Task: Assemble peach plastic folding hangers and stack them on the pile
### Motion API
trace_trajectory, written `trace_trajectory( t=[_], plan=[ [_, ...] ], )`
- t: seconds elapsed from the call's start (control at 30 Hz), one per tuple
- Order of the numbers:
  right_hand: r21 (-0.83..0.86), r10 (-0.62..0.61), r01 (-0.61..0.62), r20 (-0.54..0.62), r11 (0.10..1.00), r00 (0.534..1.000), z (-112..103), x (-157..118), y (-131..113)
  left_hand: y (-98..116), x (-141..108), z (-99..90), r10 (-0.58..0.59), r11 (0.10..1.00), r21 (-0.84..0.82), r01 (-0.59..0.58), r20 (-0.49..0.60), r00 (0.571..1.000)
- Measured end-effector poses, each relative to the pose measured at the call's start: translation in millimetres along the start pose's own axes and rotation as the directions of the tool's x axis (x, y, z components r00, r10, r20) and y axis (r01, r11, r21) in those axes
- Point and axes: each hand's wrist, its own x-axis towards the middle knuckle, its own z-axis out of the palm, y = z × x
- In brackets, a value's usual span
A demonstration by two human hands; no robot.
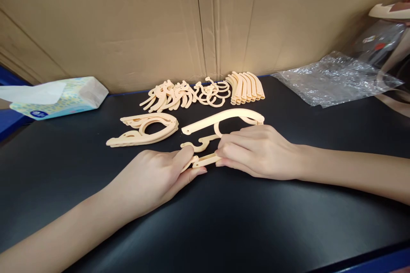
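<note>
A cream plastic folding hanger is in my right hand [259,151], whose fingers close round its lower arm [206,161]. Its curved upper arm [221,119] extends to the left above my knuckles. A hook [201,145] projects left between the two arms; part of the ring behind it is covered by my fingers. My left hand [156,175] pinches a small cream plastic piece [190,163] against the open left end of the lower arm. Most of that piece is hidden by my thumb and fingers.
Folded cream hangers [144,137] lie left of my hands. Behind are piles of small curved pieces [171,96], ring hooks [213,94] and hanger arms [246,87]. A tissue pack [73,96] sits left, a clear plastic bag [333,79] right, and cardboard [128,21] stands along the back.
</note>
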Motion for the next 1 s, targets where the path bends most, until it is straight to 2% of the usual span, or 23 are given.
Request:
trace_trajectory(
  t=[0.37, 0.63, 1.0],
  plan=[
    [0.015, 0.016, -0.016, 0.004, 1.000, 1.000, 0.0, -1.1, -0.1, -0.3, 0.7, -0.2, 0.021, 0.999, 0.034, -0.022, 0.014, 1.000],
    [0.013, -0.001, 0.001, -0.014, 1.000, 1.000, -0.2, -0.9, -0.3, 1.8, 1.6, -1.3, 0.061, 0.993, 0.106, -0.060, -0.013, 0.998],
    [0.046, -0.008, 0.007, 0.018, 0.999, 1.000, -1.0, -1.0, 0.3, 4.9, 2.8, -3.6, 0.078, 0.976, 0.204, -0.072, -0.023, 0.997]
  ],
)
